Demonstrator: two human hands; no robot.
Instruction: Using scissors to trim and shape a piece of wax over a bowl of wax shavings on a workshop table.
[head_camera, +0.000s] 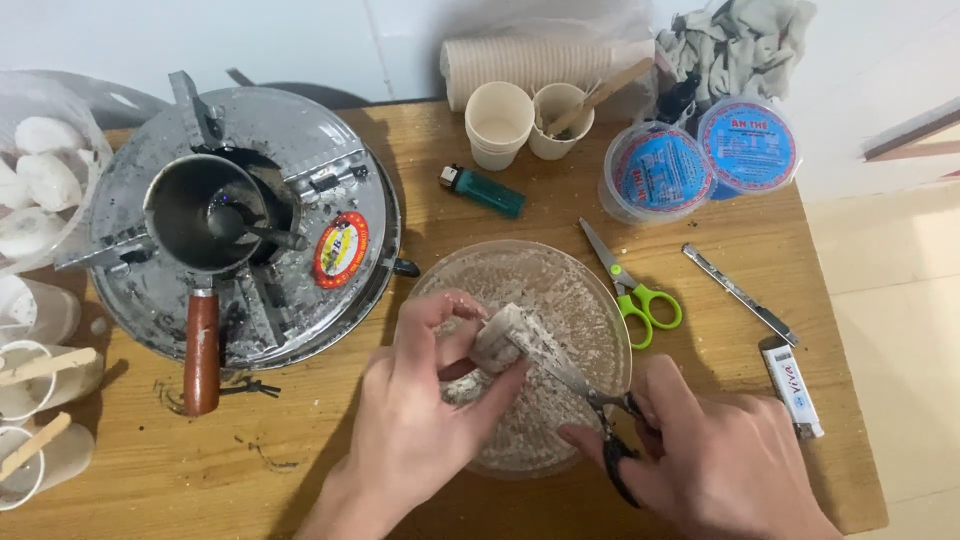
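Head view, left to right. Far left of the grip, white lumps (45, 170) lie in a clear bag, with cups holding wooden sticks (45, 365) below them. A round metal stove (240, 225) carries a small pot with a red-brown handle (201, 350). Behind the grip stand paper cups (498, 122) and a teal lighter (483, 190).

The left hand (420, 420) is closed on a pale powdery block (505, 335), thumb on one side and fingers on the other, holding it over a clear bowl (590, 300) dusted with white powder. The right hand (715, 460) is closed on the dark handles of scissors (590, 395), whose blades lie against the block; whether the blades are parted cannot be told.

Right of the grip lie green-handled scissors (635, 290), two blue-lidded tubs (700, 160), a utility knife (740, 295) and a small white tube (795, 385).

Risks, as a judgement: the blades sit close to the left thumb, so a slip on the powdery surface could nick it. A loose pinch may let the block crumble or drop into the bowl. Pressure toward the bowl rim could tip it.
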